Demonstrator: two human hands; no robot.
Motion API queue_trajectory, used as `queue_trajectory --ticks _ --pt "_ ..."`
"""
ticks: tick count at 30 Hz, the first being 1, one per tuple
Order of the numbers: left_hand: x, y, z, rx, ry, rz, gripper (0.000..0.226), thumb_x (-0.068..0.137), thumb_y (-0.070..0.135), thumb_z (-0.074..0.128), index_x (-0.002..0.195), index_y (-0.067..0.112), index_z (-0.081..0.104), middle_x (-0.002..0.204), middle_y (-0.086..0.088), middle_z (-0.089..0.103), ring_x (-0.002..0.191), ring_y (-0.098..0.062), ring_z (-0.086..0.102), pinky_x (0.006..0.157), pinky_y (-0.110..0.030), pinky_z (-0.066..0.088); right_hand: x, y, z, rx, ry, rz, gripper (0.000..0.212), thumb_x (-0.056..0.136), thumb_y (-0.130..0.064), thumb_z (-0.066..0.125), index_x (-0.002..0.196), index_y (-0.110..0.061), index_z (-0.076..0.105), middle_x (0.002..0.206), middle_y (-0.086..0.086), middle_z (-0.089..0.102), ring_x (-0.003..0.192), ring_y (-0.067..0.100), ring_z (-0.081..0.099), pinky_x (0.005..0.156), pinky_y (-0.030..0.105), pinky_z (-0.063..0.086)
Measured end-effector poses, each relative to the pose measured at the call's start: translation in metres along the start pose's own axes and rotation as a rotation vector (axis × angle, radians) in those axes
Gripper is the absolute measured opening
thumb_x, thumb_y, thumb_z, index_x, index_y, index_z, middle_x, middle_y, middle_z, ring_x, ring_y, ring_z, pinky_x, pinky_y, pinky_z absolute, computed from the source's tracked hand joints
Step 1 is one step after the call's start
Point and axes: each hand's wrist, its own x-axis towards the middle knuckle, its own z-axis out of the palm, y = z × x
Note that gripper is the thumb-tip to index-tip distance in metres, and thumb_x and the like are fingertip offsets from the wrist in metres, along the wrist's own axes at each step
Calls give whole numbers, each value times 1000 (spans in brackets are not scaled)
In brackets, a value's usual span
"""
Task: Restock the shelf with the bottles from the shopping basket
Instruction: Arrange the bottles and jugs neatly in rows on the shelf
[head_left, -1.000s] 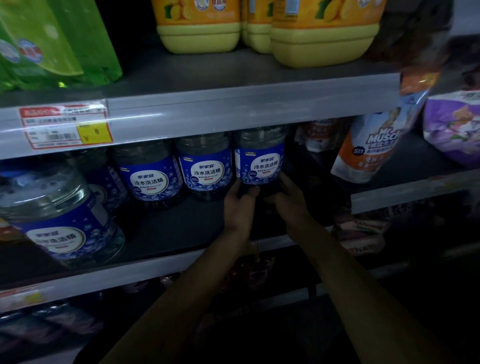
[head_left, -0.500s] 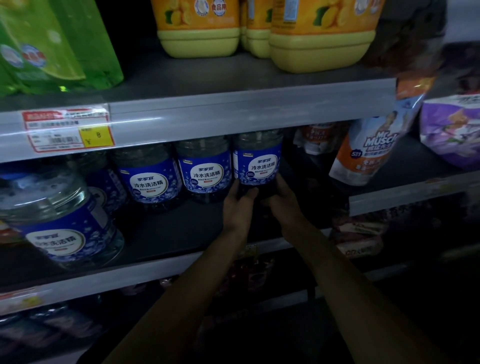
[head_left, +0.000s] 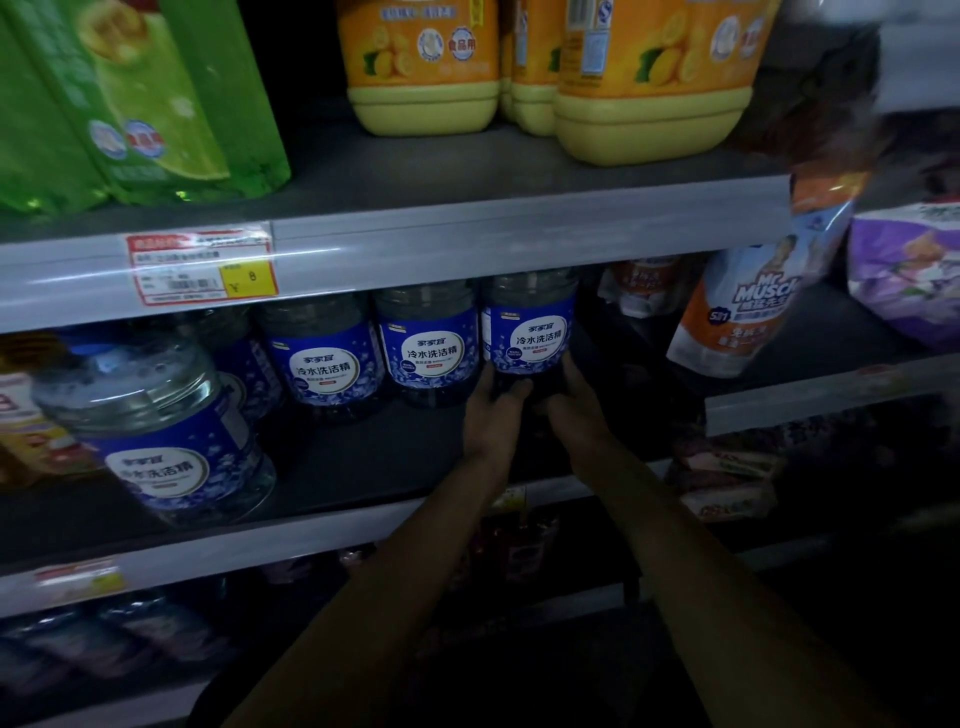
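A clear bottle with a blue label (head_left: 527, 332) stands at the right end of a row on the middle shelf (head_left: 374, 457). My left hand (head_left: 493, 410) and my right hand (head_left: 574, 402) both hold its dark lower part, one on each side. Two matching bottles (head_left: 428, 345) (head_left: 322, 358) stand to its left, deep on the shelf. Another of the same kind (head_left: 150, 426) sits nearer the shelf's front edge at the left. The shopping basket is out of view.
Yellow jugs (head_left: 644, 78) and green refill packs (head_left: 130, 98) fill the shelf above. An orange and white pouch (head_left: 737, 306) and a purple pack (head_left: 909, 270) sit to the right. A red and yellow price tag (head_left: 200, 270) is on the upper shelf rail. Lower shelves are dark.
Both hands stay on the bottle's base. The bottle has shifted very slightly back into the row; the view has barely moved.
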Motion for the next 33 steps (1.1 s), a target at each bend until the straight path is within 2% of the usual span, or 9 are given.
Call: queue_trajectory --ticks 6,8,10,13,16,19,23,28,33 --pt "-7 8 -14 128 -41 41 50 96 7 64 143 17 54 130 1 63 123 -19 59 110 -36 46 -12 -10 -13 -110 -16 3 59 89 1 66 128 -41 51 117 1 65 104 19 66 93 46 58" --pt "-11 9 -23 201 -13 63 49 96 7 65 143 15 53 128 1 61 125 -18 57 106 -30 45 -17 -9 -19 -263 16 -22 54 88 -8 72 131 -35 55 120 3 66 114 25 64 100 47 54" --pt "-20 9 -33 304 -10 105 47 95 8 65 141 16 54 124 4 60 125 -18 57 104 -28 45 -25 -11 -25 -448 24 -58 56 88 -17 75 139 -22 55 133 5 63 125 25 58 106 37 46" --pt "-39 12 -49 485 -52 204 50 95 14 66 143 21 52 127 5 61 122 -13 57 100 -26 45 -41 -16 -30 -645 -13 -154 60 89 -25 75 143 -18 52 141 4 59 130 23 54 103 29 40" --pt "-59 14 -68 706 -70 305 57 94 28 67 148 28 47 140 1 57 126 -15 55 106 -34 47 -58 -21 -28 -775 -65 -230 67 87 -32 76 147 -19 48 145 4 55 134 23 49 103 26 36" --pt "-83 19 -93 972 -48 416 65 90 46 59 151 36 39 141 2 53 127 -19 54 101 -40 52 -75 -28 -14 -815 -121 -305 73 85 -33 78 149 -21 45 149 5 49 137 24 45 102 23 32" --pt "-116 28 -140 1219 30 570 72 87 53 53 154 34 36 146 2 50 130 -24 50 100 -41 51 -98 -39 16 -884 -191 -414 86 84 -45 78 156 -26 34 159 2 33 146 23 32 114 30 31" --pt "-149 49 -206 1336 160 561 72 88 58 51 154 32 37 149 1 47 133 -26 50 103 -42 51 -125 -45 59 -914 -265 -543 90 84 -50 76 158 -27 30 165 1 22 151 25 23 120 39 29" --pt "-169 65 -252 1170 343 470 68 84 60 51 143 27 52 139 2 55 119 -23 60 86 -40 58 -143 -45 99 -848 -393 -500 87 86 -49 75 158 -27 29 163 0 25 147 22 31 117 38 37"
